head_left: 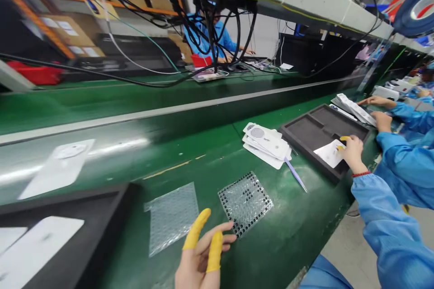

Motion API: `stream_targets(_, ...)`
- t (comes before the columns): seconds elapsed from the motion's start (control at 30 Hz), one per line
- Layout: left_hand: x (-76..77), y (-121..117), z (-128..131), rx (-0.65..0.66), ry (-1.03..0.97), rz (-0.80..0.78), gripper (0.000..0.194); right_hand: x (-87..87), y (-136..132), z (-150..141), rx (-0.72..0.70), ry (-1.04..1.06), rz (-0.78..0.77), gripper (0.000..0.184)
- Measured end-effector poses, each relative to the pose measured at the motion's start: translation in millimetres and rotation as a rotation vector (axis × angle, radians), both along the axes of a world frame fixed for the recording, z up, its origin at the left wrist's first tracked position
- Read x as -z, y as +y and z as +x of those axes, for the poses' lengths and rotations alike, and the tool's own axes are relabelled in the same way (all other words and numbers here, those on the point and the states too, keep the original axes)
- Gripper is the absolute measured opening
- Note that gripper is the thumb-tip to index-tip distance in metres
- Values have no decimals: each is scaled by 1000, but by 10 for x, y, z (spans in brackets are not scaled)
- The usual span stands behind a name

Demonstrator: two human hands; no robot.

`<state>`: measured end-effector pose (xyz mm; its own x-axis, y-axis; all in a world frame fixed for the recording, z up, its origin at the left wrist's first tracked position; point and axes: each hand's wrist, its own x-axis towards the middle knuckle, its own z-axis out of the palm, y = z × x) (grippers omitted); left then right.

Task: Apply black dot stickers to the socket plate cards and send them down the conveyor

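Observation:
My left hand [205, 253], with yellow cots on two fingers, hovers low in the middle with its fingers apart. Its bare fingertips reach the near corner of a clear sheet with rows of small black dots [246, 203]. Left of that lies a clear textured sheet [173, 219]. On the right, my right hand [353, 152], also in yellow cots, has thumb and finger at the edge of a white panel [328, 153] over a black foam tray [307, 122]; its other fingers are hidden. Nearby, a stack of white panels [266, 142] rests beside lilac tweezers [294, 174].
A second black tray [111, 207] with white panels [40, 248] fills the lower left. Another white panel [59, 167] lies behind it. Cables [210, 31] hang from the overhead rail. A co-worker's hands [381, 113] work at the right; another person [206, 36] sits across.

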<state>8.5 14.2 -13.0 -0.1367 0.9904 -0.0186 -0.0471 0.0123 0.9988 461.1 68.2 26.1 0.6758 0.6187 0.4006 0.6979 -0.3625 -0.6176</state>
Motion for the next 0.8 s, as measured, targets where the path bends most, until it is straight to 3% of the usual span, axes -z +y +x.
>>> stream_targets(0.2, 199, 89, -89, 97, 76, 5, 30, 329, 810, -954, -466, -160, -200, 28)
stream_targets(0.3, 245, 140, -159, 157, 113, -8, 27, 453, 1107, -1330, -564, -177, -278, 32)
stream_targets(0.37, 249, 160, -181, 139, 119, -5, 26, 459, 1202, -1372, -579, -168, -307, 31)
stream_targets(0.47, 230, 159, -171, 111, 102, 3, 27, 320, 1258, -1207, -582, -135, -305, 29)
stream_targets(0.57, 200, 134, -98, 108, 38, -26, 32, 106, 1215, -1111, -565, -85, -240, 26)
stream_targets(0.67, 157, 120, 23, 114, -151, -52, 61, 12, 923, -1428, -627, -8, -161, 28)
stream_targets(0.73, 112, 128, 81, 99, -278, -18, 90, 53, 564, -1850, -774, 74, -144, 30)
stream_targets(0.8, 51, 148, 72, 38, -287, 17, 104, 149, 180, -2281, -1101, 282, -184, 29)
